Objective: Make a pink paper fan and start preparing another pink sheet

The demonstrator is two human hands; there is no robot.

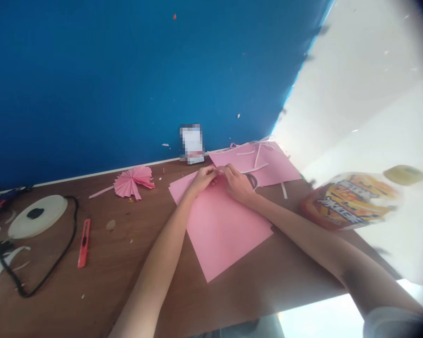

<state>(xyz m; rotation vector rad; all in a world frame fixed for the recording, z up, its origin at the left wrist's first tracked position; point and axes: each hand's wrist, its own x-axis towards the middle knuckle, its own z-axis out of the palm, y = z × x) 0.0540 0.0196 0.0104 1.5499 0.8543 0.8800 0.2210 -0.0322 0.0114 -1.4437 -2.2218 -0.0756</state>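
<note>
Pink paper (229,230) lies on the brown table, at least two sheets overlapping at an angle. At its far edge my left hand (204,180) is closed, thumb and finger pinched on the paper. My right hand (238,184) is closed in a pinch beside it, the fingertips of both hands almost touching. The bit of paper between the fingers is mostly hidden. Just right of my right hand shows a dark loop (254,181), like a scissors handle. Behind it lie more pink sheets (280,162) with narrow paper strips (257,156) on top.
A pleated pink paper fan (132,183) lies at the left. Nearer me are a red box cutter (84,243), a white disc (38,217) and a black cord (75,230). A pixelated card (192,143) leans on the blue wall. A blurred orange-labelled bottle (356,199) is at right.
</note>
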